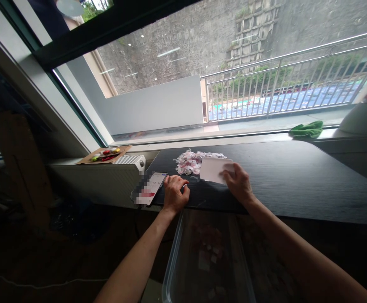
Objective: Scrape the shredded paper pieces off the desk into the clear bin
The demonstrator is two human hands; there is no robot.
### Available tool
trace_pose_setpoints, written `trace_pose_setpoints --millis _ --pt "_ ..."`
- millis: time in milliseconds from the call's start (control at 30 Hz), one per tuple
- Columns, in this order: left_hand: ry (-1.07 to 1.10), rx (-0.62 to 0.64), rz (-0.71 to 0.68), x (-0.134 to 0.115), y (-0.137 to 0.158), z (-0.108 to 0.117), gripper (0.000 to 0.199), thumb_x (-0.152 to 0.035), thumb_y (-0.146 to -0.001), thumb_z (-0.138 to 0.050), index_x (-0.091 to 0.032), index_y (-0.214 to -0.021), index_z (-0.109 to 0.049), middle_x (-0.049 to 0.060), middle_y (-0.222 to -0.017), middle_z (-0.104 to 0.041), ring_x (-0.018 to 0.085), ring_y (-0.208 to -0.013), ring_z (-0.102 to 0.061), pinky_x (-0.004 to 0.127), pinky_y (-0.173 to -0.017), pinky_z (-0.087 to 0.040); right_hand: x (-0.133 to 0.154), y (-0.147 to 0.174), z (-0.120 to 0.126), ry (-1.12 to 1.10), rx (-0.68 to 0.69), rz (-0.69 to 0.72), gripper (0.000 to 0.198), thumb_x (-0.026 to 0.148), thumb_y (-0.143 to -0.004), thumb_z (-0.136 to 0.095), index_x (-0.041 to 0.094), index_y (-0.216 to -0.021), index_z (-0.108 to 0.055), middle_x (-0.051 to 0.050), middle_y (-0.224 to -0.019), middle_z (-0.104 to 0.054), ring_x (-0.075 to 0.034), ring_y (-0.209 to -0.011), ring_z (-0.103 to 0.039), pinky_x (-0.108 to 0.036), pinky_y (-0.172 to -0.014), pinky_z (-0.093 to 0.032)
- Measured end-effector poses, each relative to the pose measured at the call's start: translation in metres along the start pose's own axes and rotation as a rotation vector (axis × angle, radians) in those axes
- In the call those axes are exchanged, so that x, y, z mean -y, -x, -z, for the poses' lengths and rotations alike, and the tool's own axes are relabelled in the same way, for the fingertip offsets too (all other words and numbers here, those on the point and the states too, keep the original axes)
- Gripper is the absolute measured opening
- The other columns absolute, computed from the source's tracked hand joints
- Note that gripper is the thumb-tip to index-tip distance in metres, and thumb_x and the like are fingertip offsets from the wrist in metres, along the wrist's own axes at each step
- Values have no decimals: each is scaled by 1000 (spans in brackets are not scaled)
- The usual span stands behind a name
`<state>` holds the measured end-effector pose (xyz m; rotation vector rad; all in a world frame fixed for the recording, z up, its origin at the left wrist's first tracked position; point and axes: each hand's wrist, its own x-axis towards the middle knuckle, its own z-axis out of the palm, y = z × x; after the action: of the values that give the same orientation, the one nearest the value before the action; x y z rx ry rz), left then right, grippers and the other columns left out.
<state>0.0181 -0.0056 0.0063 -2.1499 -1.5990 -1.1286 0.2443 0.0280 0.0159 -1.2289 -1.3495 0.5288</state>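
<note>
My right hand (238,183) grips a flat white rectangular card (214,169) by its right end. The card stands at the right front of a heap of small white and pink paper scraps (188,162), hiding part of it. My left hand (175,194) is near the table's front edge with its fingers curled; a tiny pale bit shows by the fingertips, too small to name. Just left of that hand lies a phone (153,187) with a lit screen, partly blurred out. Below the table edge, a clear plastic bin (172,256) has some pale scraps inside.
The dark wood-grain table (284,181) stands against a large window. A white radiator (129,162) carries cardboard (84,159) with small coloured items. A green cloth (306,129) lies on the sill. A white cable (44,284) runs along the dark floor.
</note>
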Motion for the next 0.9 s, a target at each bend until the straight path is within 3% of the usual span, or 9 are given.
trace_pose_setpoints --millis 133,333,500,600,733,900 --pt "-44 -63 30 11 -6 5 17 -12 -75 -53 -22 -77 -67 4 -82 -66 24 -93 -58 46 -97 -38 -2 2 -3 34 77 55 13 33 -73 -56 23 -81 -57 -4 -77 -68 -21 -69 -62 -35 -67 -49" --pt "-123 -84 44 28 -4 11 19 -11 -74 -53 -22 -77 -68 5 -79 -66 25 -93 -58 44 -94 -38 -5 1 -5 -24 192 51 19 33 -80 -54 23 -95 -58 -7 -91 -74 -21 -79 -68 -37 -76 -52" --pt "-127 -73 33 29 2 6 20 -10 -73 -52 -22 -78 -68 5 -79 -66 26 -92 -58 44 -93 -39 -3 2 -4 51 186 96 11 33 -77 -58 23 -81 -56 -6 -82 -73 -21 -73 -66 -37 -72 -51" --pt "-128 -83 45 29 2 4 20 -10 -72 -52 -21 -76 -67 5 -79 -66 26 -91 -58 44 -93 -40 -2 1 -10 28 170 95 11 33 -78 -57 23 -83 -55 -6 -84 -73 -22 -75 -67 -37 -72 -51" --pt "-142 -72 56 30 2 4 19 -10 -73 -51 -22 -76 -67 5 -79 -65 26 -92 -58 43 -92 -41 0 -3 -20 -48 297 95 14 31 -81 -54 23 -92 -56 -8 -93 -75 -22 -82 -68 -39 -79 -50" --pt "-151 -70 38 31 2 3 19 -10 -72 -52 -21 -76 -67 6 -78 -66 26 -91 -57 43 -90 -43 3 -3 -10 -62 342 37 10 28 -74 -57 22 -82 -57 -4 -81 -72 -20 -73 -64 -34 -71 -49"
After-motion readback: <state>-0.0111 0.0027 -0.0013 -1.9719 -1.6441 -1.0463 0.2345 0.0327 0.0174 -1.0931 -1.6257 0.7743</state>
